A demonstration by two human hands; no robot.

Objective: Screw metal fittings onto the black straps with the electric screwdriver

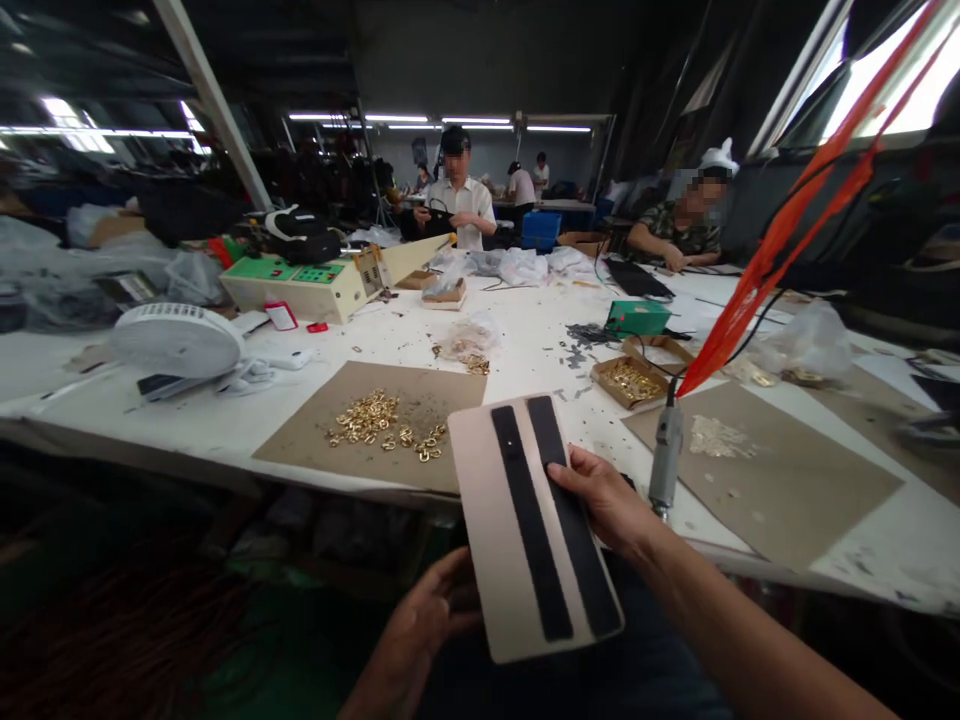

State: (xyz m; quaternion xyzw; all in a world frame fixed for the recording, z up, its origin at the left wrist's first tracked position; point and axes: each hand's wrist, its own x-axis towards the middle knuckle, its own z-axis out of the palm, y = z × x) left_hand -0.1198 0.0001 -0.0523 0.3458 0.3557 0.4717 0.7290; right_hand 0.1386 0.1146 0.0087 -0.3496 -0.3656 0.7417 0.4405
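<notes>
A flat beige panel (476, 530) with rounded corners is held tilted in front of me, off the table's front edge. Two long black strips (531, 525) run along its face, and one has a small bright dot near its top. My right hand (604, 492) grips the panel's right edge, thumb on the front over a strip, fingers behind. At the lower left edge is my left hand (421, 618), its fingers apart and their tips hidden behind the panel; no grip shows. Beyond the panel, gold-coloured metal buckles (375, 415) lie piled on a brown cardboard sheet (307, 440).
A grey tool (665, 460) hangs from orange strapping (780, 240) beside my right arm. Around the white table (525, 350) are a white fan (176, 340), a cream machine (300, 285), a green box (637, 318) and a carton of gold pieces (630, 382). Co-workers sit opposite.
</notes>
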